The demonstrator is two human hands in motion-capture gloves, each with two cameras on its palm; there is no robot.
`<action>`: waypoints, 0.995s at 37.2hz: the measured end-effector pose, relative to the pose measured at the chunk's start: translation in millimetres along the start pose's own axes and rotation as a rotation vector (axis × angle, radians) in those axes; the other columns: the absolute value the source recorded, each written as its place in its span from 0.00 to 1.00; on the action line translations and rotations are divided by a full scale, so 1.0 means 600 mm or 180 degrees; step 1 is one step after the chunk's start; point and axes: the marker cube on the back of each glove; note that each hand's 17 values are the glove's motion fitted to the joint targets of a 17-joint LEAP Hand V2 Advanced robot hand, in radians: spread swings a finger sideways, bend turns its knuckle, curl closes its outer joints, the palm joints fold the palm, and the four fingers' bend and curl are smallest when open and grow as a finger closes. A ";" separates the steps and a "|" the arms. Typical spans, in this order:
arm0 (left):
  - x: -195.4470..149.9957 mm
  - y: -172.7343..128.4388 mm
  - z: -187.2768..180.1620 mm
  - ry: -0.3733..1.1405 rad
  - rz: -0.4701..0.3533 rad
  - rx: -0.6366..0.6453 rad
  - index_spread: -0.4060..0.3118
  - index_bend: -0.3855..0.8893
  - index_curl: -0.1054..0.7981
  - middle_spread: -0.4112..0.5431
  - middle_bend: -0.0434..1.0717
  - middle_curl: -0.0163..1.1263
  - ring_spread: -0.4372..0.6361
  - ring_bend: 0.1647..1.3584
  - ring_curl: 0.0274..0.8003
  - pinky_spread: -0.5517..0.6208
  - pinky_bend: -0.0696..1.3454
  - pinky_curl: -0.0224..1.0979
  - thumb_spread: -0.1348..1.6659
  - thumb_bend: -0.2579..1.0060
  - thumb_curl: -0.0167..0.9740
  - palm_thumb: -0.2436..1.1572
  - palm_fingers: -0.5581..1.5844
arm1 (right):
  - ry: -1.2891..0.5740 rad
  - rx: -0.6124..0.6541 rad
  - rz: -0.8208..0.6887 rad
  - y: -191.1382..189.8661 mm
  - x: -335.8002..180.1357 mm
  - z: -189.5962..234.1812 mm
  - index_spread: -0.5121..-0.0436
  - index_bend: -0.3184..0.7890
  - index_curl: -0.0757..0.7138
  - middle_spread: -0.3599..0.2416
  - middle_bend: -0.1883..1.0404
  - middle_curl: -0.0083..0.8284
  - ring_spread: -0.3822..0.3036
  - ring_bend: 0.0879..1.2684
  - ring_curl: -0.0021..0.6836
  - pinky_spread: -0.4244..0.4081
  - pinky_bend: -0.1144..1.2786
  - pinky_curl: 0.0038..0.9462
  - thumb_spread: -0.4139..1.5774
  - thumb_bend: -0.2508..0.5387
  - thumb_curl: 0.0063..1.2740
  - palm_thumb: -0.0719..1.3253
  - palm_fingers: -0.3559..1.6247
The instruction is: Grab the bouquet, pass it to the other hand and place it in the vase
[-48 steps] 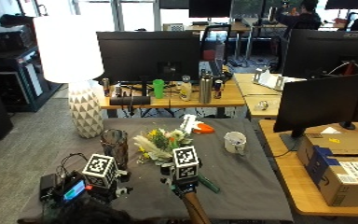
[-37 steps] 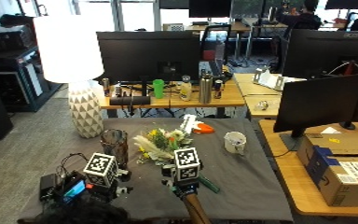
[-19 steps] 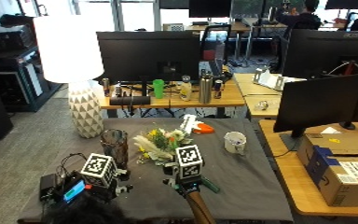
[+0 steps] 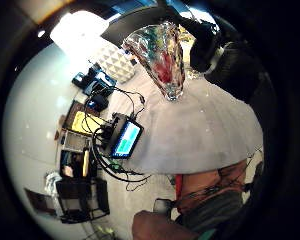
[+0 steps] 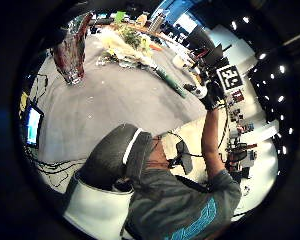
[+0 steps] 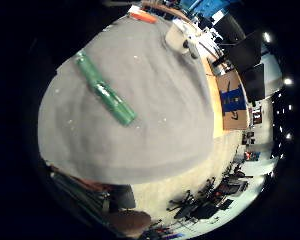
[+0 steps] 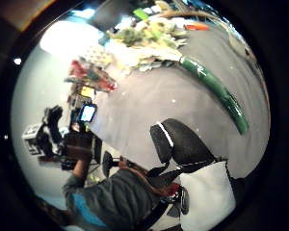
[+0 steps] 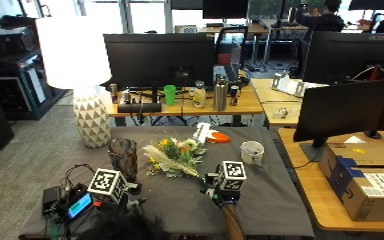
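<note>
The bouquet (image 8: 176,156) lies flat on the grey bench (image 8: 272,200), just beside the glass vase (image 8: 123,158); its long axis runs diagonally, flowers toward the vase, green stem away. Whether the left hand (image 8: 112,192) and right hand (image 8: 224,190) are open, I cannot tell.
</note>
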 end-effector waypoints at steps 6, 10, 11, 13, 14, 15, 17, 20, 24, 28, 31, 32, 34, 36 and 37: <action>0.002 -0.003 0.010 0.0005 -0.0029 -0.0002 0.58 0.36 0.26 0.38 0.29 0.34 0.40 0.47 0.41 0.63 0.40 0.34 0.60 0.18 0.28 0.30 0.48 | -0.0165 -0.0169 0.0246 -0.029 0.069 0.076 0.44 0.37 0.29 0.80 0.29 0.32 0.92 0.17 0.32 0.91 0.62 0.39 0.77 0.33 0.21 0.47 0.13; 0.005 -0.004 0.021 0.0015 -0.0049 -0.0065 0.58 0.36 0.26 0.38 0.28 0.35 0.40 0.47 0.41 0.63 0.39 0.34 0.60 0.18 0.29 0.30 0.48 | -0.0206 -0.0422 0.0385 -0.028 0.090 0.104 0.46 0.36 0.28 0.81 0.29 0.32 0.92 0.17 0.33 0.90 0.63 0.39 0.76 0.31 0.21 0.48 0.13; 0.006 -0.004 0.024 0.0017 -0.0061 -0.0101 0.58 0.36 0.26 0.38 0.28 0.35 0.40 0.47 0.41 0.63 0.39 0.34 0.60 0.18 0.29 0.30 0.48 | -0.0245 -0.0485 0.0402 -0.025 0.091 0.106 0.46 0.37 0.28 0.81 0.29 0.32 0.92 0.17 0.33 0.90 0.63 0.39 0.76 0.31 0.22 0.48 0.13; 0.008 -0.005 0.032 0.0008 -0.0071 -0.0143 0.58 0.36 0.26 0.38 0.28 0.35 0.40 0.47 0.41 0.63 0.39 0.34 0.60 0.18 0.29 0.30 0.48 | -0.0349 -0.0574 0.0412 -0.017 0.087 0.106 0.46 0.37 0.28 0.81 0.30 0.32 0.92 0.18 0.33 0.90 0.63 0.39 0.76 0.31 0.22 0.49 0.14; 0.009 -0.007 0.035 0.0001 -0.0065 -0.0142 0.58 0.36 0.26 0.38 0.28 0.35 0.40 0.47 0.41 0.63 0.39 0.34 0.60 0.18 0.29 0.30 0.48 | -0.0402 -0.0584 0.0404 -0.014 0.084 0.105 0.47 0.37 0.28 0.81 0.30 0.32 0.93 0.18 0.33 0.90 0.63 0.39 0.76 0.31 0.22 0.50 0.14; 0.010 -0.009 0.037 -0.0002 -0.0056 -0.0133 0.58 0.36 0.26 0.38 0.28 0.35 0.40 0.47 0.41 0.63 0.39 0.35 0.60 0.18 0.29 0.30 0.48 | -0.0456 -0.0581 0.0392 -0.011 0.080 0.102 0.48 0.38 0.28 0.81 0.30 0.32 0.93 0.18 0.33 0.90 0.62 0.39 0.76 0.32 0.23 0.51 0.14; 0.013 -0.013 0.040 0.0000 -0.0035 -0.0117 0.58 0.36 0.26 0.38 0.28 0.35 0.40 0.47 0.41 0.63 0.39 0.35 0.60 0.18 0.29 0.30 0.48 | -0.0547 -0.0609 0.0404 -0.001 0.070 0.093 0.49 0.40 0.29 0.80 0.32 0.34 0.91 0.19 0.34 0.90 0.60 0.38 0.77 0.34 0.24 0.55 0.17; 0.017 -0.015 0.041 -0.0012 -0.0011 -0.0114 0.58 0.36 0.26 0.38 0.28 0.36 0.40 0.47 0.41 0.63 0.39 0.35 0.60 0.18 0.29 0.30 0.48 | -0.0658 -0.0738 0.0473 0.020 0.052 0.073 0.51 0.48 0.34 0.77 0.33 0.35 0.90 0.22 0.35 0.90 0.56 0.36 0.77 0.41 0.27 0.63 0.26; 0.021 -0.013 0.036 -0.0039 0.0005 -0.0133 0.58 0.36 0.27 0.38 0.28 0.36 0.40 0.47 0.41 0.63 0.39 0.35 0.60 0.18 0.30 0.30 0.48 | -0.0750 -0.0687 0.0395 0.025 0.036 0.063 0.51 0.50 0.38 0.73 0.33 0.36 0.86 0.23 0.35 0.89 0.50 0.33 0.78 0.44 0.29 0.68 0.31; 0.026 -0.015 0.036 -0.0023 0.0023 -0.0120 0.58 0.36 0.27 0.38 0.28 0.36 0.40 0.47 0.41 0.63 0.39 0.35 0.60 0.18 0.30 0.30 0.48 | -0.0327 -0.0553 0.0507 -0.030 0.064 0.123 0.54 0.69 0.49 0.68 0.37 0.39 0.83 0.17 0.34 0.89 0.38 0.29 0.79 0.47 0.31 0.73 0.41; 0.027 -0.014 0.038 0.0002 0.0023 -0.0142 0.58 0.36 0.27 0.38 0.28 0.36 0.40 0.47 0.42 0.63 0.39 0.35 0.60 0.18 0.30 0.30 0.48 | 0.0008 -0.0408 0.0641 -0.064 0.079 0.154 0.59 0.68 0.50 0.64 0.36 0.40 0.75 0.23 0.38 0.86 0.40 0.29 0.78 0.47 0.32 0.76 0.55; 0.028 -0.014 0.038 0.0009 0.0023 -0.0146 0.58 0.36 0.27 0.38 0.28 0.36 0.40 0.47 0.42 0.64 0.39 0.35 0.60 0.18 0.30 0.30 0.48 | 0.0087 -0.0344 0.0678 -0.066 0.078 0.151 0.60 0.62 0.49 0.62 0.39 0.42 0.67 0.28 0.40 0.82 0.41 0.29 0.77 0.48 0.33 0.77 0.63; 0.028 -0.014 0.038 0.0018 0.0025 -0.0143 0.58 0.36 0.27 0.38 0.27 0.37 0.40 0.47 0.42 0.64 0.39 0.35 0.60 0.18 0.30 0.30 0.48 | 0.0212 -0.0235 0.0729 -0.064 0.074 0.142 0.61 0.55 0.48 0.57 0.43 0.44 0.58 0.31 0.42 0.70 0.42 0.30 0.74 0.46 0.34 0.78 0.71; 0.026 -0.015 0.039 0.0028 0.0023 -0.0131 0.58 0.36 0.27 0.38 0.27 0.37 0.40 0.47 0.42 0.64 0.39 0.36 0.60 0.18 0.30 0.30 0.48 | 0.0285 -0.0168 0.0766 -0.065 0.073 0.141 0.61 0.50 0.49 0.53 0.45 0.46 0.51 0.33 0.45 0.59 0.45 0.32 0.72 0.44 0.35 0.79 0.74; 0.025 -0.015 0.040 0.0034 0.0018 -0.0124 0.58 0.36 0.27 0.38 0.27 0.37 0.40 0.47 0.42 0.64 0.39 0.36 0.60 0.18 0.30 0.30 0.48 | 0.0296 -0.0146 0.0791 -0.065 0.074 0.143 0.59 0.46 0.49 0.49 0.49 0.49 0.45 0.38 0.51 0.46 0.51 0.37 0.68 0.40 0.36 0.77 0.84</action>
